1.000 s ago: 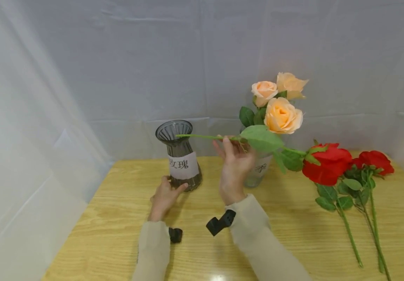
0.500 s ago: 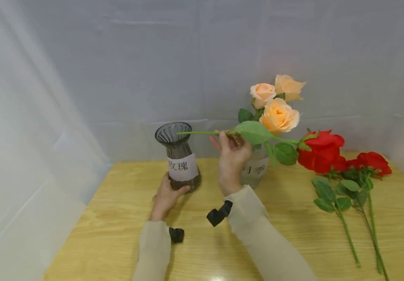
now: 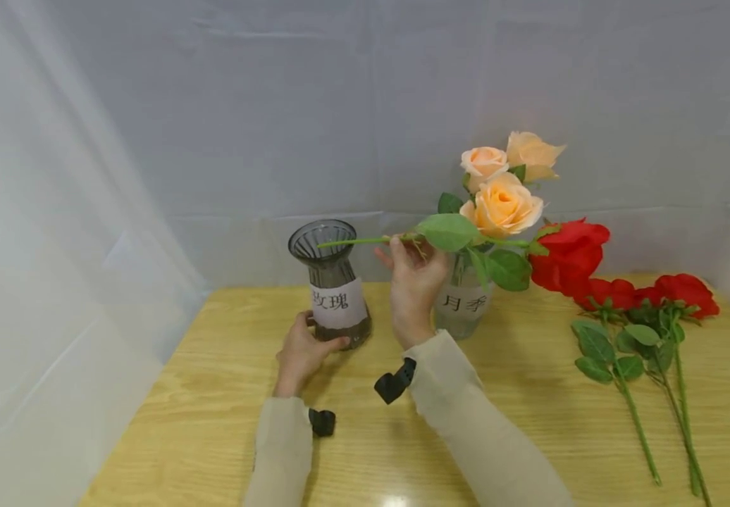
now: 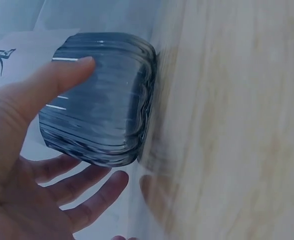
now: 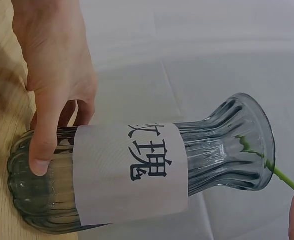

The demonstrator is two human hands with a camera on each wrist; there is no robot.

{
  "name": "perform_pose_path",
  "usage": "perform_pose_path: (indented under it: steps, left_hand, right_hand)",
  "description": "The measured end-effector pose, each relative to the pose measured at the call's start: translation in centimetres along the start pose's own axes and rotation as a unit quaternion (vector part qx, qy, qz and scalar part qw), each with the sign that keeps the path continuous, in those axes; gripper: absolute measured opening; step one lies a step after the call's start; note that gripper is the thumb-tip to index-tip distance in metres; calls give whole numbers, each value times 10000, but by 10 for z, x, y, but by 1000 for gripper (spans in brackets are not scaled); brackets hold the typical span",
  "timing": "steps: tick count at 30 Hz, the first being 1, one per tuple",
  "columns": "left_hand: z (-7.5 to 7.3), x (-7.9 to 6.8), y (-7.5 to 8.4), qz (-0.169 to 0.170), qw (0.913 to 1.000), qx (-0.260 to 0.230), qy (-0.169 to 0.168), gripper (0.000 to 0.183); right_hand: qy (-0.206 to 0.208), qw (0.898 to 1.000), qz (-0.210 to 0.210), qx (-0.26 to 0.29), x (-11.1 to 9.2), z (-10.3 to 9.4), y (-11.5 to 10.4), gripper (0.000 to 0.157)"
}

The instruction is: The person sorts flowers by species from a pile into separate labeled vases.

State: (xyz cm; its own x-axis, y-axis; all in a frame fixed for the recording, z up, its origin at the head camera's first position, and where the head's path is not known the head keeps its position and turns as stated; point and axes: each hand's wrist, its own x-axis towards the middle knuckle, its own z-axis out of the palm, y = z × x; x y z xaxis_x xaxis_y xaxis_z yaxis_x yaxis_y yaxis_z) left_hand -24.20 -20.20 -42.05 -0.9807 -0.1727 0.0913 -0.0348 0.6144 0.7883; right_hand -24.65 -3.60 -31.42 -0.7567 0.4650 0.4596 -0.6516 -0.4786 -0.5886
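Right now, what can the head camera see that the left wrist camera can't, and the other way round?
Only the head view shows the peach flowers in the clear vase, the right hand holding a red flower by its stem, more red flowers lying on the table, and the wide mouth of the dark vase.

Only the left wrist view shows the left hand's fingertips opposite the thumb; the head view has them hidden behind the dark vase.

Both show the dark vase, its white label, the left thumb and the table.
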Motion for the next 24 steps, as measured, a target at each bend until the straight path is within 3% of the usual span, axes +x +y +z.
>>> perform_pose_path:
  steps: [4, 9, 13, 18, 24]
  left_hand:
    - [-1, -1, 2, 43, 9999, 10, -93, 83]
    - [-2, -2, 4, -4, 9998, 142, -143, 82]
    - [-1, -3, 3, 42, 9998, -16, -199, 83]
    - [0, -1, 0, 181, 9974, -632, -302, 84]
    - [-4, -1, -3, -40, 9912, -1195, -561, 84]
  right_hand:
    - [-134, 9994, 104, -287, 1, 3, -1, 27]
    - [-545, 9946, -104, -874, 4, 9, -1, 27]
    - [-967, 9830, -277, -1538, 9, 13, -1, 20]
    - [-1467, 9587, -455, -2392, 18, 16, 0, 14]
    - [-1654, 9449, -36, -2824, 26, 19, 3, 14]
